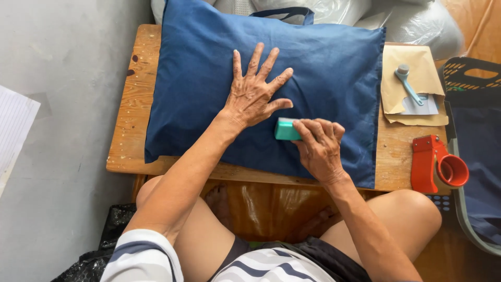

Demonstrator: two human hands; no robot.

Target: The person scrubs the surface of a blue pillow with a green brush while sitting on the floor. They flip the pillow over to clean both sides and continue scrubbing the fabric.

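Note:
A dark blue fabric pillowcase (323, 57) lies spread over a small wooden table (134, 104). My left hand (255, 91) presses flat on the middle of the fabric with fingers spread. Just below and to its right, my right hand (319, 146) grips a small teal block (285, 129) and holds it against the cloth. The block's right part is hidden under my fingers.
On the table's right side lies a brown paper envelope (417, 68) with a light blue handled tool (408, 83) on it. An orange tape dispenser (436, 164) sits at the right front corner. A dark basket (477, 78) stands to the right; plastic bags (417, 23) lie behind.

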